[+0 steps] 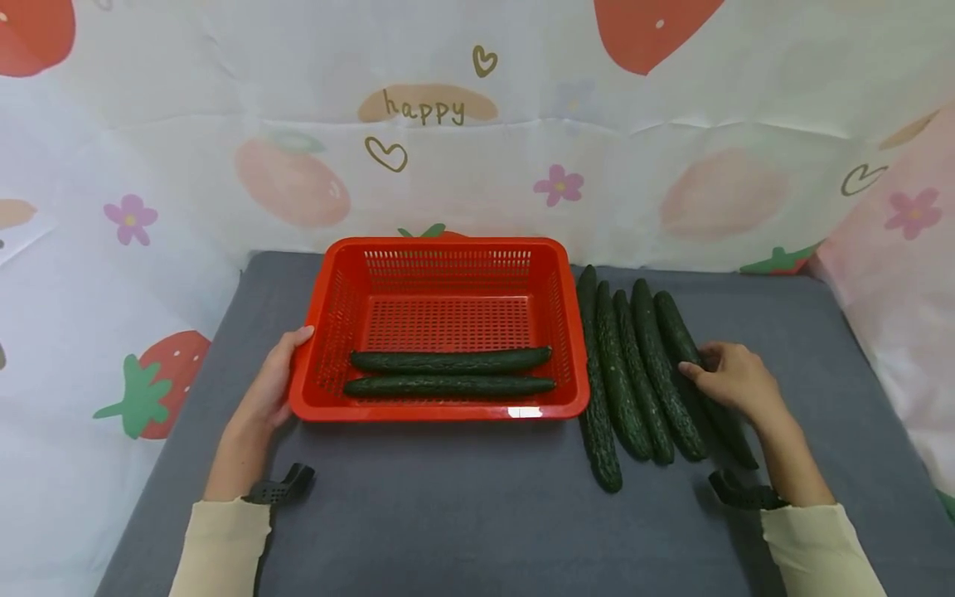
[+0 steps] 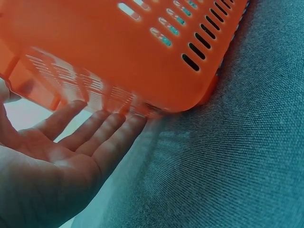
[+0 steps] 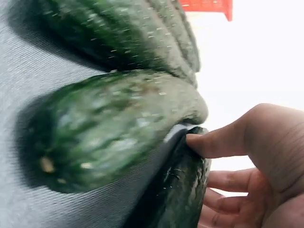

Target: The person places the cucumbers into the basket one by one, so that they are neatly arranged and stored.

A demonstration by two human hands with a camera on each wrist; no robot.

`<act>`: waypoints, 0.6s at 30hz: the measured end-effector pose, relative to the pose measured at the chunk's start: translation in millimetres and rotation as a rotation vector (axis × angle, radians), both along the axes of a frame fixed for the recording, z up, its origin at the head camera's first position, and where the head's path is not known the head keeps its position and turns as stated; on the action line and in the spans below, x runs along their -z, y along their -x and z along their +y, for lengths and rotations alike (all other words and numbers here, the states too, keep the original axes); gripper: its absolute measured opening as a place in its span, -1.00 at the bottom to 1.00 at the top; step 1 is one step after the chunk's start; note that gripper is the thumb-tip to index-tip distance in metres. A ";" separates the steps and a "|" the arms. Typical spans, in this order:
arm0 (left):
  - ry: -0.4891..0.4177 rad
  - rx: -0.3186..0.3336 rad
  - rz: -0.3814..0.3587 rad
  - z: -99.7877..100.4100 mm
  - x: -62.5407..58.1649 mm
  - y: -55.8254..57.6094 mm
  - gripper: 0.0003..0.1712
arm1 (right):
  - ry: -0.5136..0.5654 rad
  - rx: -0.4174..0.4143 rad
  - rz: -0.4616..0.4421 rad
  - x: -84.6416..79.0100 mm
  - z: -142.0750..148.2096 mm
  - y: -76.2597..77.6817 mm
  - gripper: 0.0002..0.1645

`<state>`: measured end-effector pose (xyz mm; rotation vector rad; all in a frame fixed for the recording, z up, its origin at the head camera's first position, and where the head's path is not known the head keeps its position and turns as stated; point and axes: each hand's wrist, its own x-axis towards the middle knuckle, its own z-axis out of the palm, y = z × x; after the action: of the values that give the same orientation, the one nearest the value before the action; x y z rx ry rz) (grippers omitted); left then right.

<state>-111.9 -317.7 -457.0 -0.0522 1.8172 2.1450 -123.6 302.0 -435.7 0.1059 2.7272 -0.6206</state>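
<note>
My left hand [image 1: 270,377] holds the left side of a red plastic basket [image 1: 440,411]. Its thumb lies at the rim, and in the left wrist view the fingers [image 2: 111,137] reach against the outer wall. Two long dark green cucumbers [image 1: 451,361] lie crosswise inside, near the front wall. To the right of the basket, several more cucumbers [image 1: 622,381] lie side by side, pointing away from me. My right hand [image 1: 734,381] grips the rightmost cucumber [image 1: 679,327] near its middle, thumb on the left side and fingers on the right. The right wrist view shows this cucumber [image 3: 178,190] beside its neighbour.
A grey cloth [image 1: 462,514] covers the table. Behind it hangs a white curtain [image 1: 448,182] printed with strawberries, flowers and hearts. The leftmost loose cucumber [image 1: 599,431] lies right along the basket's right side. Both wrists wear black bands.
</note>
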 end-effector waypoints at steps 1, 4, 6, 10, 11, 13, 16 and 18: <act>0.005 0.002 0.004 -0.6 -0.5 -0.2 -0.60 | -0.006 0.002 -0.001 -0.1 -1.0 0.0 -0.10; 0.012 0.009 0.021 -1.7 -2.3 1.5 -0.60 | -0.032 0.002 0.002 -2.3 -4.8 1.7 -0.11; 0.006 0.014 0.033 -2.2 -3.7 4.0 -0.59 | -0.050 0.001 0.008 -5.5 -7.7 3.8 -0.13; -0.005 0.011 0.047 -4.1 -5.2 6.2 -0.59 | -0.062 0.001 0.015 -8.4 -12.7 6.0 -0.14; -0.007 0.010 0.043 -4.8 -4.9 5.5 -0.60 | -0.061 0.003 0.013 -8.2 -13.1 6.0 -0.14; -0.004 0.006 0.034 -5.9 -3.5 2.5 -0.62 | -0.059 0.002 -0.002 -6.7 -12.8 5.8 -0.12; -0.001 0.010 0.021 -5.1 -0.5 -0.8 -0.64 | -0.051 0.000 -0.036 -4.8 -8.2 5.2 -0.10; -0.006 0.011 0.023 -2.6 0.8 -0.9 -0.64 | -0.039 -0.008 -0.059 -5.8 -3.2 5.5 -0.08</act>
<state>-111.0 -320.3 -457.8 -0.0157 1.8197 2.1517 -129.1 298.8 -429.9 0.1204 2.6819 -0.5528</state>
